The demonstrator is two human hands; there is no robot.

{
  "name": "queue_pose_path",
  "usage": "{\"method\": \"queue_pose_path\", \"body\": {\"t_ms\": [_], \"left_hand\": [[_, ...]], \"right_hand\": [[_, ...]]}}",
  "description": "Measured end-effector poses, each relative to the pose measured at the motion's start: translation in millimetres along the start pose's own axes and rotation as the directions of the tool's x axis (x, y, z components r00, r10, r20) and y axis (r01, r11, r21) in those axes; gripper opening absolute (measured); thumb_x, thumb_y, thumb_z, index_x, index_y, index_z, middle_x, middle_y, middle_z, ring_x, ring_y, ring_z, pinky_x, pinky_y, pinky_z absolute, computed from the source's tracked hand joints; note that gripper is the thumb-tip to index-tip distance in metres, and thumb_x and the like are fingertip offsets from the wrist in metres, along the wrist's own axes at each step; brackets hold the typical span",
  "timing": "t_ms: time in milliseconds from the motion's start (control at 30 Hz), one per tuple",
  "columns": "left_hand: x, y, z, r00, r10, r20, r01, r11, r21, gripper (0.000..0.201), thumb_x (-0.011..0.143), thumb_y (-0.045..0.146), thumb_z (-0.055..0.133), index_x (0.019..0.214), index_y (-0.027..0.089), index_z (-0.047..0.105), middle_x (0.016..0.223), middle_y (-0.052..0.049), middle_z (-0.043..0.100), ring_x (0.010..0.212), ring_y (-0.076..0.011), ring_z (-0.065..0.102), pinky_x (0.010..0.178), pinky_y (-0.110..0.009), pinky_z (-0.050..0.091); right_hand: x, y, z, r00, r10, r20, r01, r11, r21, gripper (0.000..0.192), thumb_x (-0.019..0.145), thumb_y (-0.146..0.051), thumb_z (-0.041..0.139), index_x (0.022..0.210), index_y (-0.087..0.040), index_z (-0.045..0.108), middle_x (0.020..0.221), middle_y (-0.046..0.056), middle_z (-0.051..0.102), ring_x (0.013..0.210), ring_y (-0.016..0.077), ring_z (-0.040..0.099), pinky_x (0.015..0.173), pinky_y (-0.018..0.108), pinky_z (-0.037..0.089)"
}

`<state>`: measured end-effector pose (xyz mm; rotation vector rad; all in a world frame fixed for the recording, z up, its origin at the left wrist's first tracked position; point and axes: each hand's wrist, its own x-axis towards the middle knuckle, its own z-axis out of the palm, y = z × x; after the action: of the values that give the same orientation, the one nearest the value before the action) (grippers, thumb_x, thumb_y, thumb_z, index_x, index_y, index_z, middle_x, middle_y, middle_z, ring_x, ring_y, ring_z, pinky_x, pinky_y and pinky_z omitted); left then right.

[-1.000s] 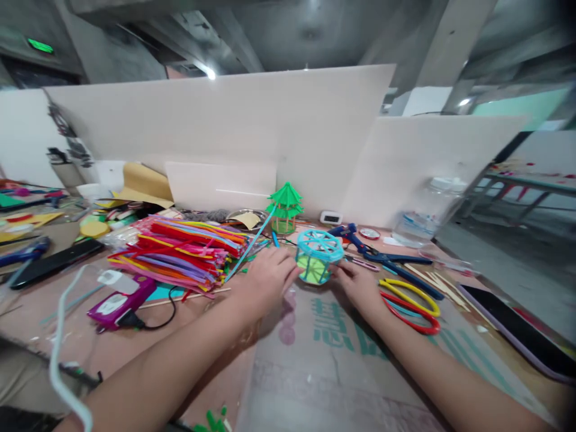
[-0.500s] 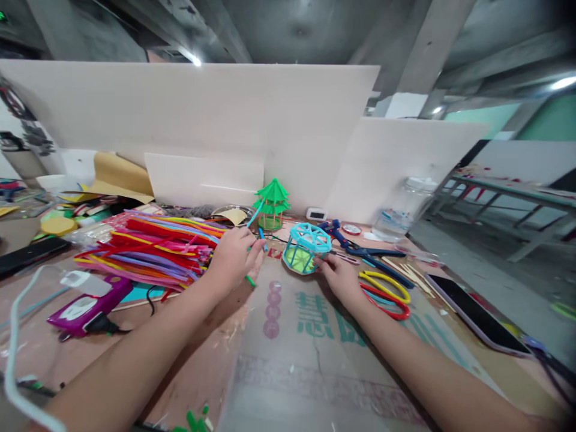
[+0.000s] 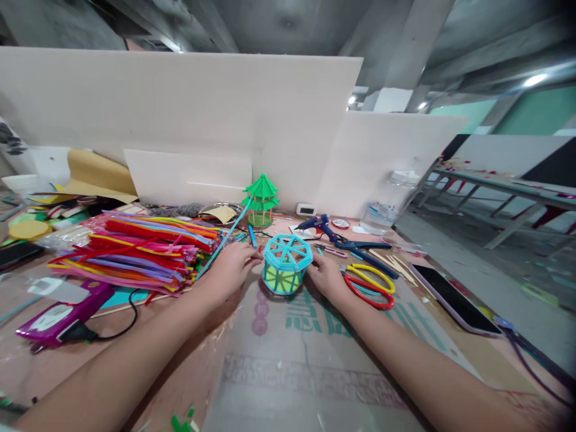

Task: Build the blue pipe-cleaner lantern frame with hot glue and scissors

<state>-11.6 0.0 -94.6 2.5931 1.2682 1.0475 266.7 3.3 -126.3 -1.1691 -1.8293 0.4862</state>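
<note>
A small eight-sided model pavilion (image 3: 288, 255) stands between my hands, with a light blue spoked top, blue posts and a lime green base. My right hand (image 3: 326, 276) grips its right side with thumb and fingers. At its left edge are the closed fingertips of my left hand (image 3: 231, 267), seemingly pinching the frame. Just beyond my left hand, a long light blue pipe cleaner (image 3: 227, 237) lies slanting across the edge of a colourful pile of pipe cleaners (image 3: 144, 249). Behind the model stands a green tiered pagoda (image 3: 261, 201).
Scissors with red and yellow handles (image 3: 371, 285), navy pliers (image 3: 369, 246) and a blue glue gun (image 3: 319, 223) lie right. A phone (image 3: 454, 297) is further right. A purple tool (image 3: 67, 312) with a cord lies left. White boards (image 3: 189, 108) stand behind.
The model has come nearer and slightly left with my right hand. My left hand has let go of the blue pipe cleaner and moved to the model's left side. The view has turned slightly right.
</note>
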Motion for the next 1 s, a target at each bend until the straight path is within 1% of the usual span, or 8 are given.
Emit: {"method": "queue_pose_path", "body": {"t_ms": [100,200,300,400,467,700,867,1000], "left_hand": [[0.5,3.0,-0.1,0.999,-0.048,-0.023,0.046,0.996,-0.073,0.021,0.096,0.02,0.06,0.098,0.021,0.081,0.096,-0.006,0.082,0.086,-0.0234,0.075,0.079,-0.035,0.058],[0.4,9.4,-3.5,0.993,-0.095,-0.074,0.085,0.987,-0.137,0.031,0.101,0.023,0.052,0.122,0.021,0.075,0.099,-0.006,0.082,0.085,-0.0212,0.077,0.077,-0.033,0.061],[-1.7,17.9,-8.0,0.988,-0.028,-0.149,0.009,0.992,-0.124,0.04,0.101,0.022,0.052,0.138,0.019,0.065,0.112,-0.009,0.08,0.098,-0.022,0.076,0.088,-0.037,0.061],[-4.9,21.9,-9.7,0.972,0.159,-0.172,-0.161,0.987,0.001,0.036,0.098,0.021,0.057,0.132,0.021,0.069,0.126,-0.011,0.075,0.117,-0.0259,0.07,0.104,-0.044,0.056],[-6.4,19.7,-8.1,0.963,0.225,-0.148,-0.22,0.974,0.047,0.033,0.099,0.02,0.057,0.129,0.023,0.071,0.128,-0.011,0.073,0.121,-0.0264,0.067,0.107,-0.046,0.054],[-8.2,4.8,3.7,0.967,0.192,-0.167,-0.2,0.979,-0.03,0.026,0.102,0.022,0.056,0.122,0.024,0.073,0.125,-0.01,0.072,0.116,-0.0251,0.068,0.103,-0.046,0.056],[-10.2,10.3,1.6,0.953,0.24,-0.187,-0.232,0.97,0.064,0.025,0.1,0.024,0.061,0.123,0.024,0.072,0.12,-0.01,0.074,0.115,-0.0264,0.068,0.101,-0.046,0.055],[-10.3,13.2,-6.9,0.938,0.302,-0.17,-0.284,0.951,0.121,0.026,0.101,0.021,0.058,0.123,0.022,0.072,0.12,-0.01,0.075,0.114,-0.0256,0.068,0.101,-0.045,0.054]], "right_hand": [[0.4,-0.7,-0.2,1.0,-0.01,0.008,0.01,1.0,0.002,0.032,0.091,-0.029,0.053,0.102,-0.023,0.083,0.099,0.004,0.083,0.094,0.0264,0.076,0.085,0.037,0.06],[0.4,-2.4,-0.1,1.0,-0.017,0.009,0.017,1.0,-0.001,0.032,0.091,-0.028,0.053,0.103,-0.023,0.082,0.1,0.004,0.083,0.095,0.0267,0.076,0.086,0.037,0.059],[0.2,-3.6,-0.4,1.0,-0.025,0.012,0.025,1.0,-0.007,0.032,0.092,-0.028,0.053,0.103,-0.022,0.083,0.1,0.005,0.083,0.095,0.027,0.076,0.085,0.037,0.059],[0.1,-3.8,-1.1,0.999,-0.032,0.017,0.032,0.999,-0.012,0.032,0.093,-0.028,0.053,0.103,-0.023,0.083,0.099,0.005,0.083,0.095,0.0272,0.076,0.085,0.037,0.059],[0.2,-3.4,-1.2,0.999,-0.034,0.015,0.034,0.999,-0.015,0.031,0.093,-0.027,0.053,0.103,-0.023,0.083,0.1,0.005,0.083,0.095,0.0273,0.076,0.085,0.037,0.059],[1.2,-1.3,0.9,0.999,-0.039,0.031,0.039,0.999,-0.015,0.032,0.093,-0.026,0.054,0.11,-0.023,0.081,0.106,0.006,0.083,0.098,0.026,0.076,0.086,0.037,0.06],[2.7,-2.7,1.3,0.996,-0.054,0.068,0.055,0.998,-0.021,0.033,0.09,-0.021,0.053,0.106,-0.026,0.082,0.102,0.003,0.083,0.098,0.0261,0.076,0.089,0.038,0.059],[3.7,-3.5,0.4,0.997,-0.047,0.067,0.049,0.998,-0.039,0.034,0.088,-0.017,0.053,0.102,-0.024,0.082,0.098,0.003,0.083,0.092,0.0259,0.076,0.085,0.037,0.059]]}}
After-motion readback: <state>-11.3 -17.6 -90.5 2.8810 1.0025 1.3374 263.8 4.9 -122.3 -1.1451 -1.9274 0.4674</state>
